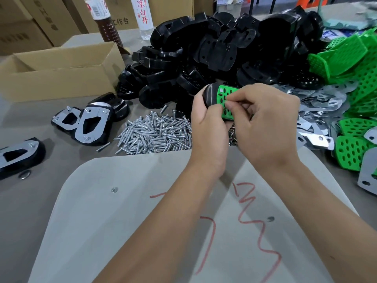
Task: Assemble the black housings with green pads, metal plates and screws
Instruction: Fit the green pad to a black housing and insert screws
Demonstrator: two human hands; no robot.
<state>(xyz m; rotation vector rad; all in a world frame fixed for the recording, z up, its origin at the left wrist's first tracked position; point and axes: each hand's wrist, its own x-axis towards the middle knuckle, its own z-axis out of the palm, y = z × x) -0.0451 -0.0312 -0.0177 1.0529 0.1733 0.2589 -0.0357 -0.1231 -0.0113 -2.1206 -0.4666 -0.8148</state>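
Left hand [206, 123] is wrapped around a black housing [210, 94], holding it up over the screw pile [155, 135], with a perforated green pad [225, 103] seated on its face. Right hand [267, 123] is pinching at the pad's surface; looks like a screw going into a hole, but the fingertips hide it, so can't say for sure. My tip: keep the housing steady, line up the pad holes first, and start the screw straight so it doesn't cross-thread.
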